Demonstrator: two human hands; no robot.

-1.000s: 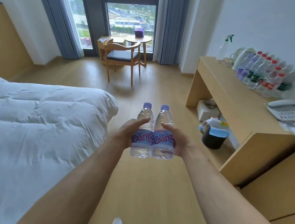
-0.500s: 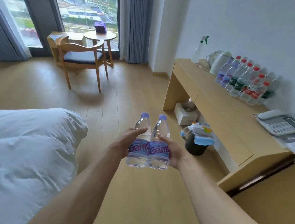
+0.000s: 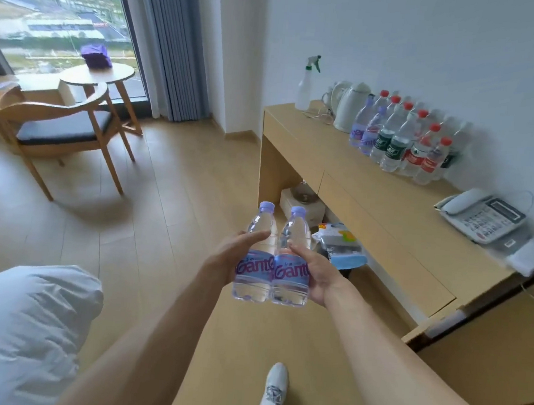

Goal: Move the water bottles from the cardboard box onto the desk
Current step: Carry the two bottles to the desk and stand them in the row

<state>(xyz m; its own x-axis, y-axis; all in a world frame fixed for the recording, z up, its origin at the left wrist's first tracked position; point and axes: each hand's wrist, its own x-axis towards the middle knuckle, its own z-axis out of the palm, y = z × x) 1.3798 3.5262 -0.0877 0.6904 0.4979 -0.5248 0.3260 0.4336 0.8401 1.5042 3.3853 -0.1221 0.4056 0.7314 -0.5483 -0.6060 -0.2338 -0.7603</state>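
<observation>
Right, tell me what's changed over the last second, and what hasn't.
The view has swung right and come closer to the desk: the bed has slid out to the left, and the bottles on the desk look larger. A shoe steps forward. Unchanged: the left hand and right hand still each grip one purple-capped water bottle, upright and side by side.

Desk [image 3: 365, 191]: bottle cluster [image 3: 401, 139], kettle [image 3: 349, 108], spray bottle [image 3: 306, 87], phone [image 3: 482, 216].
</observation>
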